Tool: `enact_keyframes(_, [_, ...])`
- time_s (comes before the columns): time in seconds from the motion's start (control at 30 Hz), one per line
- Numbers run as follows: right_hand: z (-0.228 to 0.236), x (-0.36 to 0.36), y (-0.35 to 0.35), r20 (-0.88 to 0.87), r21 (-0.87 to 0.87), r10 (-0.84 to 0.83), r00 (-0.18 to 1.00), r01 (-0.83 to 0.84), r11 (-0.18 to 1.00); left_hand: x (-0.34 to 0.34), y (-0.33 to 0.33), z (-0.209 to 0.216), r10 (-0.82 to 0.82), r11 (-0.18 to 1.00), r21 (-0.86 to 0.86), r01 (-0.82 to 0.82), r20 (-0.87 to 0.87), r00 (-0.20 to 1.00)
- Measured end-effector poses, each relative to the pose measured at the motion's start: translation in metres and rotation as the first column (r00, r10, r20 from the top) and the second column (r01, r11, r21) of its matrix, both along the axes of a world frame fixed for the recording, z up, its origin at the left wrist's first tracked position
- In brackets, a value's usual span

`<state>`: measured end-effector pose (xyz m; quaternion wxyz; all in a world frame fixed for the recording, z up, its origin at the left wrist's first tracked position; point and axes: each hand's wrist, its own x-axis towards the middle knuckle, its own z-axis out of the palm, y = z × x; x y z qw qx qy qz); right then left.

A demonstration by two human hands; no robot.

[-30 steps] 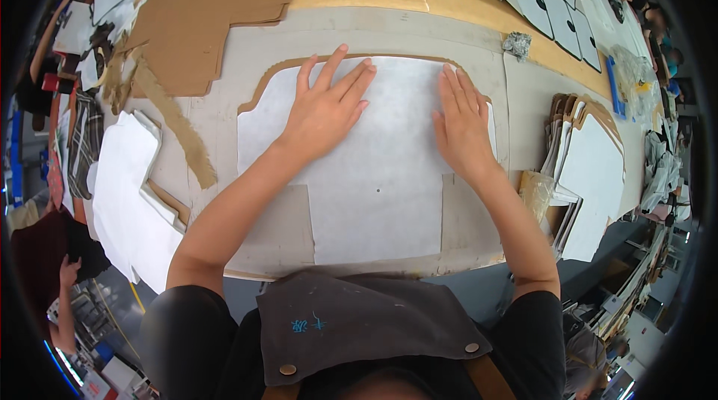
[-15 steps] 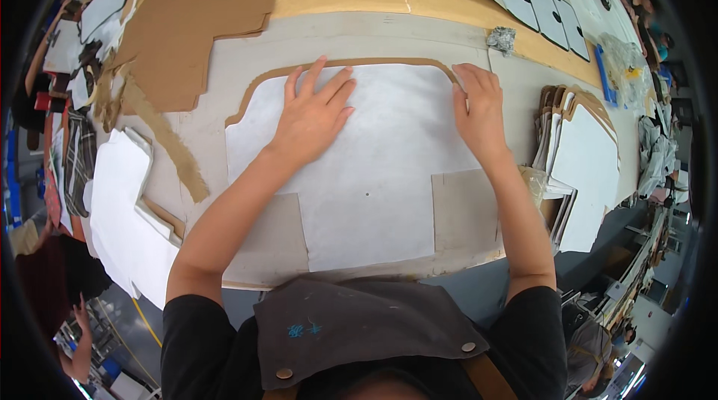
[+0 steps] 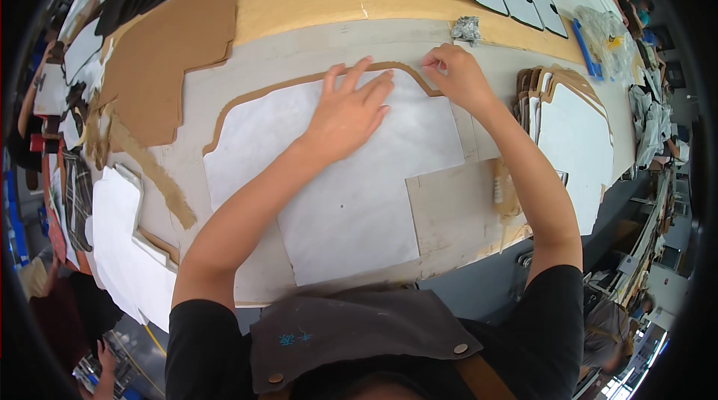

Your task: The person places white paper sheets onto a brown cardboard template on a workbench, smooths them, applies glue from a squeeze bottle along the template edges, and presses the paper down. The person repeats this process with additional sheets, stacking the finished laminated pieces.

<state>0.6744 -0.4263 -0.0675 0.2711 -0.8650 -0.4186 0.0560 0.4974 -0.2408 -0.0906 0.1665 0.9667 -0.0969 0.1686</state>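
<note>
A large white sheet cut in a T-like shape [image 3: 344, 205] lies flat on the table, with a brown strip [image 3: 262, 93] showing along its far edge. My left hand [image 3: 350, 110] rests on the sheet near that edge, fingers spread. Just past the sheet's far right corner is my right hand [image 3: 462, 77], its fingers curled into a pinch beside the end of the brown strip. Whatever those fingertips hold, if anything, is too small to make out.
Brown cut pieces [image 3: 168, 63] are stacked at the far left, with a ragged brown strip [image 3: 153, 168] nearer. White pieces [image 3: 127, 243] lie at left; brown-edged white pieces [image 3: 576, 138] stack at right. A small bottle [image 3: 505, 194], crumpled grey wad [image 3: 467, 29] and blue tool [image 3: 587, 48] are around.
My right hand has left the sheet's right edge, and its fingers have closed into a pinch. My left hand stays spread on the sheet. The whole scene has tilted slightly in view.
</note>
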Motion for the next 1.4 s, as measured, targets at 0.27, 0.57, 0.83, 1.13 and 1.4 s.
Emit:
enact_keyframes(0.27, [-0.005, 0.005, 0.007, -0.113, -0.059, -0.016, 0.993, 0.010, 0.998, 0.020, -0.017, -0.010, -0.010, 0.998, 0.068, 0.011, -0.007, 1.000])
enact_keyframes(0.57, [-0.002, 0.009, 0.011, -0.213, -0.040, 0.021, 0.977, -0.030, 0.999, 0.019, -0.017, -0.014, 0.016, 0.998, 0.063, -0.021, 0.070, 0.997])
enact_keyframes(0.83, [-0.001, 0.010, 0.016, -0.231, -0.055, -0.013, 0.973, 0.000, 0.999, 0.021, -0.018, -0.014, 0.039, 0.997, 0.071, -0.043, 0.068, 0.997])
enact_keyframes(1.13, [-0.003, 0.016, 0.020, -0.252, -0.059, 0.004, 0.968, -0.019, 0.998, 0.035, -0.010, -0.018, 0.125, 0.985, -0.143, -0.093, 0.228, 0.966])
enact_keyframes(1.4, [-0.005, 0.019, 0.025, -0.187, -0.167, -0.026, 0.982, -0.006, 0.986, 0.066, -0.006, -0.011, 0.105, 0.973, -0.208, -0.096, 0.033, 0.994])
